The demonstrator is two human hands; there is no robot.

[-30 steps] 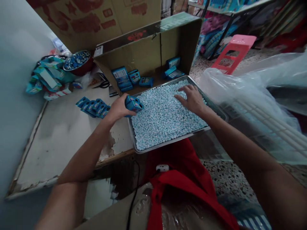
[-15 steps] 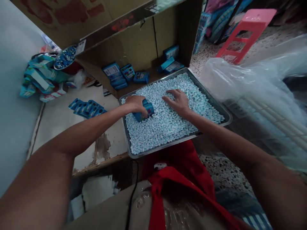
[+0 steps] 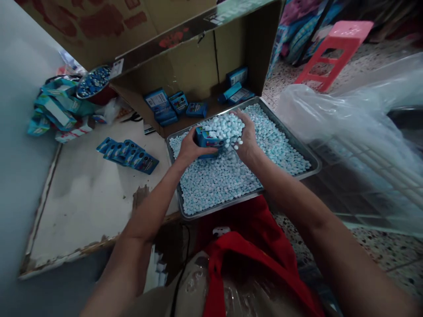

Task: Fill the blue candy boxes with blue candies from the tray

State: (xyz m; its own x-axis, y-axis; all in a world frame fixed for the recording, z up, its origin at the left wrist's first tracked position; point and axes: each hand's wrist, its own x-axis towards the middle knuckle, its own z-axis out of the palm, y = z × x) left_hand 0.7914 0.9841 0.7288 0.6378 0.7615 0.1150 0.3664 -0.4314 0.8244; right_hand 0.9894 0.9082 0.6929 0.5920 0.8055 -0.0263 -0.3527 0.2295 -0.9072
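Note:
My left hand (image 3: 189, 150) grips a small blue box (image 3: 205, 139), tilted over the metal tray (image 3: 228, 202). A heap of pale blue and white pellets (image 3: 228, 125) sits at the box's mouth. My right hand (image 3: 248, 137) is cupped around the far side of that heap, and a few pellets hang loose just below its fingers. Underneath, the tray is filled with a thick layer of the same pellets. To the left on the white tabletop lies a fanned row of flat blue packets (image 3: 127, 154).
A large open cardboard carton (image 3: 185, 66) stands behind the tray with several blue boxes (image 3: 178, 103) inside. Crumpled cartons (image 3: 54, 103) and a bowl of wrapped sweets (image 3: 95, 81) sit back left. Clear plastic sheeting (image 3: 333, 110) and a pink stool (image 3: 333, 53) are right.
My left hand has raised and tilted the blue box up from the pellets. My right hand has scooped up pellets and brought them against the box's mouth.

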